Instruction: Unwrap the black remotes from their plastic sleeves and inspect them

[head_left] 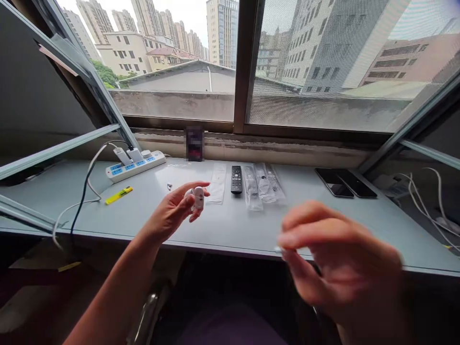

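Note:
My left hand [179, 206] is closed round a small white earbud case [199, 197], holding it above the desk with the thumb across its side. Whether anything sits inside the case cannot be seen. My right hand [338, 258] is raised close to the camera at the right, blurred, with thumb and fingers pinched together. Between its fingertips a small white piece [278, 249] shows; most of it is hidden, so its kind is unclear. Just beyond my left hand, a small white earbud [169, 186] lies on the desk.
On the grey desk [223, 230] lie a black remote control [236, 179], clear plastic bags [266, 184], a yellow cutter [119, 196] and two dark phones [334, 182]. A power strip [136, 166] with plugged cords stands at left. White cables [424, 201] lie at right, near metal frame bars.

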Motion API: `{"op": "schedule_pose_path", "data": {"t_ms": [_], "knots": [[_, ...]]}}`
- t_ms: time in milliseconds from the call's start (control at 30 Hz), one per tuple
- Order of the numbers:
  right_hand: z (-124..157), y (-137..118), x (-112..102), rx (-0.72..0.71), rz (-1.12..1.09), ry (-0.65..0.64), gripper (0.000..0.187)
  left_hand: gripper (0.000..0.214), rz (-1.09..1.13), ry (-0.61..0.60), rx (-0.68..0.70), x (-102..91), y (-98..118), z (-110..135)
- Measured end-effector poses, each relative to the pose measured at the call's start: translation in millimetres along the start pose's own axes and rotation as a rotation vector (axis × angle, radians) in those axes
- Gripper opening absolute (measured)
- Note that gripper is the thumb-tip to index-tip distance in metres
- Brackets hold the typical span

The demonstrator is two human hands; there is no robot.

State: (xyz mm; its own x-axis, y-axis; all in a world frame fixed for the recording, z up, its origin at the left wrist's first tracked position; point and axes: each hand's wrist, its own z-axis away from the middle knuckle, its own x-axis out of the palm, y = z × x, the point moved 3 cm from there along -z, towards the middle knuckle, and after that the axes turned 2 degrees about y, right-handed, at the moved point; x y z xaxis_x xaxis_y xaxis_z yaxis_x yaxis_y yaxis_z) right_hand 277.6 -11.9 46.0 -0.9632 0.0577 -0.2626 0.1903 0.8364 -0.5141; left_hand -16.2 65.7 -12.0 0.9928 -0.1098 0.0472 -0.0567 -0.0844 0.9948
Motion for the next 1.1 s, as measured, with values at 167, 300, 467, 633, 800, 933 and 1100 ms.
{"op": "schedule_pose_path", "data": {"t_ms": [167, 300, 467, 633, 800, 933, 1100], "knots": [[-2, 37, 55, 0.002, -0.1, 0.07, 0.05, 0.082, -0.021, -0.122, 0.034, 33.3, -1, 11], [-3, 47, 74, -0.085, -0.034, 0.056, 0.051, 0.079, -0.04, -0.155, 0.05, 40.1, 0, 14], [-4, 48, 74, -0.188, 0.05, -0.018, 0.051, 0.076, -0.103, -0.195, 0.05, 39.6, -2, 12], [-5, 55, 76, -0.221, 0.069, -0.113, 0.045, 0.076, -0.125, -0.241, 0.055, 38.5, -7, 9], [0, 60, 80, -0.156, 0.036, -0.093, 0.044, 0.072, -0.079, -0.246, 0.058, 37.4, -12, 9], [2, 63, 79, -0.058, -0.05, -0.059, 0.043, 0.066, -0.019, -0.245, 0.005, 37.8, -12, 10], [1, 70, 71, 0.008, -0.043, -0.085, 0.042, 0.052, -0.173, -0.083, -0.04, 18.1, -7, 0]]}}
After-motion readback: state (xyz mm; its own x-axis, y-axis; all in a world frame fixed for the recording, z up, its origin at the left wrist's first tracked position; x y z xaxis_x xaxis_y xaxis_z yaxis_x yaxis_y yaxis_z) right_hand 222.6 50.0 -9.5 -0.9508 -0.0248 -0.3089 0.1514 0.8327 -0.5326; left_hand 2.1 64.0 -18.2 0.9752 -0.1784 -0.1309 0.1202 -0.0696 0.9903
